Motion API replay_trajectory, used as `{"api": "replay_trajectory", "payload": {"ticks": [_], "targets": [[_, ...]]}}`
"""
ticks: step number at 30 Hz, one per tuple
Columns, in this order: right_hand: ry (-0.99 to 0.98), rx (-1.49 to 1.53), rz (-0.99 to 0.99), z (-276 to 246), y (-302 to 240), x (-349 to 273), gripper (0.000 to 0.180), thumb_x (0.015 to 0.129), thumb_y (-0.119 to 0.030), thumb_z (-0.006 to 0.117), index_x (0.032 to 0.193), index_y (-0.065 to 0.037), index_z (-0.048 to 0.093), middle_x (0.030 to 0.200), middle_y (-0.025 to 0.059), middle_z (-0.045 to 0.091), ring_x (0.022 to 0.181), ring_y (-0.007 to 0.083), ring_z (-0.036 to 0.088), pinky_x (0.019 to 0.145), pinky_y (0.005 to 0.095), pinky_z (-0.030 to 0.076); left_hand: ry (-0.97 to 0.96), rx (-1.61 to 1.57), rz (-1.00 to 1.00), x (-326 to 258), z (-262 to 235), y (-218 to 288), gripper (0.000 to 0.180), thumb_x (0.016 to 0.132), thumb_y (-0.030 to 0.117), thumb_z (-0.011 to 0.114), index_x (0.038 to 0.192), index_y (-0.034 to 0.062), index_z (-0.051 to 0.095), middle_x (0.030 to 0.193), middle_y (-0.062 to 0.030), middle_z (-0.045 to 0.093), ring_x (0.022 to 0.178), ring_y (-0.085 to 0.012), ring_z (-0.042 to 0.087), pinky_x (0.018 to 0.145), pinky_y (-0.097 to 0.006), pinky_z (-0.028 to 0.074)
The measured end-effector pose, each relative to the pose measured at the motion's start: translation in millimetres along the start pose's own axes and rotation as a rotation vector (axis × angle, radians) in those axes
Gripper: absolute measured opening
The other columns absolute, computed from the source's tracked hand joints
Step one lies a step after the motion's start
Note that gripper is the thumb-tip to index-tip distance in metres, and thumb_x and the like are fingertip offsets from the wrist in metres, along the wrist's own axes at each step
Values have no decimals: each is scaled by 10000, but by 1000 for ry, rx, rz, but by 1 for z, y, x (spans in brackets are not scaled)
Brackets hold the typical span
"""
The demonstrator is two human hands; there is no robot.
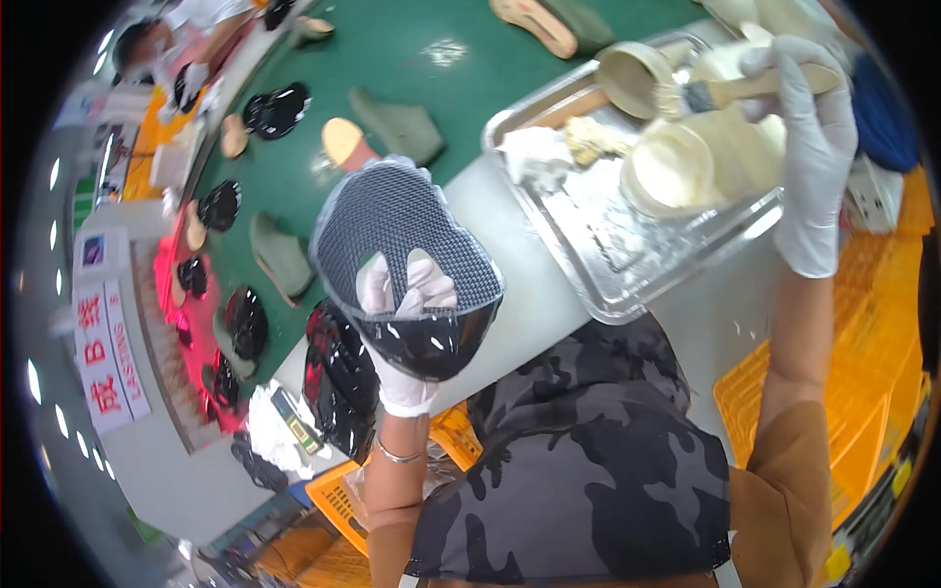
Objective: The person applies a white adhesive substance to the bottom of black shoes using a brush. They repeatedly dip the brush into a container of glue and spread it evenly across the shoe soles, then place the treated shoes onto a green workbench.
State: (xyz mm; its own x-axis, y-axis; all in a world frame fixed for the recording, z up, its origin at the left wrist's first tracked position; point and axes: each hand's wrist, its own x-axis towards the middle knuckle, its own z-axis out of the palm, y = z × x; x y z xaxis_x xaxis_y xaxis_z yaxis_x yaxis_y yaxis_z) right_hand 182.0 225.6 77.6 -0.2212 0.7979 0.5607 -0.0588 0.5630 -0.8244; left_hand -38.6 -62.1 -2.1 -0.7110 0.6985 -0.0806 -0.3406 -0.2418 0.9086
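Observation:
My left hand point(404, 390), in a white glove, grips a glossy black shoe upper point(417, 343) from below. Its grey mesh lining point(382, 211) faces up, and gloved fingers show in front of it. My right hand point(818, 147), also gloved, pinches the wooden handle of a brush point(730, 90). The brush is held over the far right part of a metal tray point(613, 306), its bristles pointing left. Below them in the tray stands a round cup point(668, 169) with whitish paste inside. A tan cup point(627, 80) leans behind it.
Whitish crumpled lumps point(593, 140) lie in the tray. Across the green conveyor surface point(431, 59) are several grey-green shoe lasts point(397, 127) and black uppers point(277, 110). A black plastic-like bundle point(338, 377) lies left of my left hand. Orange crates point(814, 421) stand at right. Another person point(196, 39) works far left.

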Motion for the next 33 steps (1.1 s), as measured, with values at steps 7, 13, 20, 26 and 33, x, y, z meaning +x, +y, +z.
{"api": "replay_trajectory", "payload": {"ticks": [7,13,20,26,33], "targets": [[-222,70,247,-22,34,39,196,935,-199,474,1044,-54,548,874,30,599,638,57,511,571,186,398,61,363,203,41,-32,48,583,718,-157,420,1282,-13,387,1197,-88,511,1083,-168,511,902,-268,430],[-310,35,239,-19,22,34,209,931,-204,483,1064,-51,533,840,21,579,626,53,471,580,173,378,57,959,373,51,-52,42,582,711,-186,455,1265,-10,416,1198,-77,518,1096,-160,522,846,-243,439],[-298,-8,244,-11,16,32,207,925,-193,498,1072,-51,532,820,12,561,614,54,467,591,160,373,-15,1386,657,56,-60,53,518,607,-118,590,1103,24,556,1118,-178,570,994,-320,563,877,-364,448],[-202,12,265,-13,14,25,143,917,-180,512,1002,-70,541,844,19,574,629,61,490,590,171,389,-75,1447,670,61,-64,69,510,612,-73,597,1104,55,566,1132,-194,554,963,-341,555,847,-378,449],[-72,54,184,8,-5,-67,153,858,35,535,978,-37,474,949,80,568,850,118,578,659,214,535,-241,1251,519,24,-38,64,509,611,-148,554,1094,13,568,1127,-163,544,766,-181,556,684,-269,472]]}}
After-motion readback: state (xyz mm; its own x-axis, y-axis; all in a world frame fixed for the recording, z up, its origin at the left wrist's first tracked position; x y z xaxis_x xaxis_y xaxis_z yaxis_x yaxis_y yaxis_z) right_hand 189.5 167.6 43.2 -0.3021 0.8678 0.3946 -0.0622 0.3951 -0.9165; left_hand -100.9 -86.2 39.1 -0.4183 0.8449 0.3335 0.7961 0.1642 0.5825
